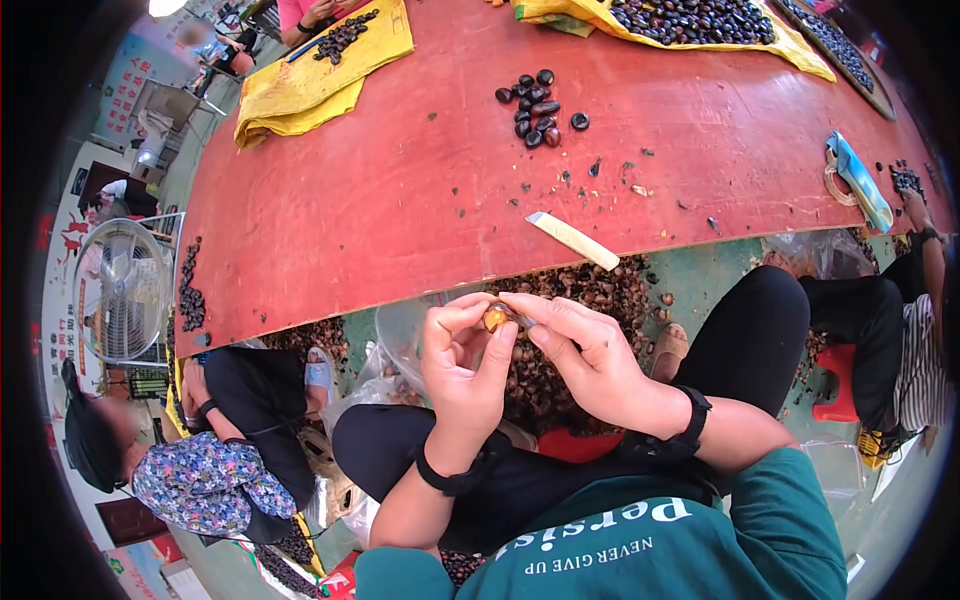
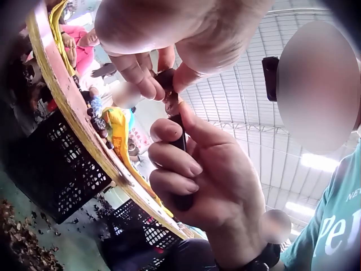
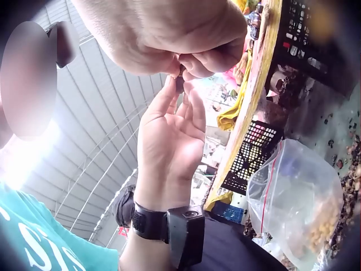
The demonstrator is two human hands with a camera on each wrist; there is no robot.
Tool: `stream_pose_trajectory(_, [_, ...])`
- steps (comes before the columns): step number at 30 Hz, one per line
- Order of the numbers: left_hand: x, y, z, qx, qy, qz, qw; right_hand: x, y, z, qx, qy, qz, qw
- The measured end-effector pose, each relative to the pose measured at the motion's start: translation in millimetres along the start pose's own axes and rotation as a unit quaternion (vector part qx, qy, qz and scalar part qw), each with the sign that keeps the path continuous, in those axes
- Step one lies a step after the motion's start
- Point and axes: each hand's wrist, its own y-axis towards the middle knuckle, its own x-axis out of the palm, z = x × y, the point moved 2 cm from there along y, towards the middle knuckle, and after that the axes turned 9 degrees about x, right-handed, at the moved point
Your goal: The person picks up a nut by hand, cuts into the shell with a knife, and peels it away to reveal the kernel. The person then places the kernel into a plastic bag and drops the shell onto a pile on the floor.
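Note:
In the head view, my left hand point(image 1: 465, 370) pinches a chestnut point(image 1: 495, 318) between thumb and fingertips, above my lap. Part of its dark shell is off and yellow kernel shows. Opposite it, my right hand point(image 1: 600, 365) meets the nut with thumb and forefinger. From the left wrist view, the fingers of that right hand curl round a dark handle point(image 2: 179, 138), seemingly a small knife; its blade is mostly hidden between the hands. In the right wrist view the left hand point(image 3: 175, 138) holds the dark nut from below, fingertips close to the right hand.
A red table point(image 1: 380, 200) stands ahead, with a pale-handled knife point(image 1: 575, 240) near its edge and several dark nuts point(image 1: 540, 110) farther back. Peeled shells point(image 1: 560, 385) heap on the floor below. A clear bag point(image 3: 296, 197) with yellow kernels hangs beside me. People sit left and right.

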Motion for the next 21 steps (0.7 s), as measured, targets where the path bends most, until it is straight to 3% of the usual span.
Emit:
stream_pose_trajectory(7, [4.2, -2.8, -1.5, 0.026, 0.070, 0.002, 0.997, -2.9, -0.5, -5.5, 0.034, -0.057, -0.002, 0.998])
stream_pose_trajectory(9, [7.0, -3.9, -1.5, 0.037, 0.088, 0.005, 0.995, 4.7, -1.5, 5.0, 0.029, 0.010, 0.017, 0.999])
stream_pose_trajectory(12, [16.6, -13.4, 2.8, 0.110, 0.230, -0.109, 0.961, -0.9, 12.8, 13.3, 0.054, 0.077, 0.064, 0.993])
stream_pose_trajectory(14, [35.4, -17.6, 5.3, -0.001, 0.096, -0.062, 0.993, -16.6, 19.2, 9.1, 0.165, 0.128, 0.046, 0.977])
stream_pose_trajectory(17, [12.6, 5.0, -4.8, -0.100, -0.076, -0.031, 0.992, -24.0, 22.2, 14.7, 0.113, 0.188, 0.010, 0.976])
stream_pose_trajectory(18, [4.6, 11.1, -2.0, -0.144, -0.113, -0.031, 0.983, -29.3, 19.2, 10.6, 0.195, 0.275, -0.045, 0.940])
stream_pose_trajectory(21, [-0.5, 15.7, 2.7, -0.185, -0.201, 0.010, 0.962, -32.6, 15.3, 3.8, 0.176, 0.169, -0.053, 0.968])
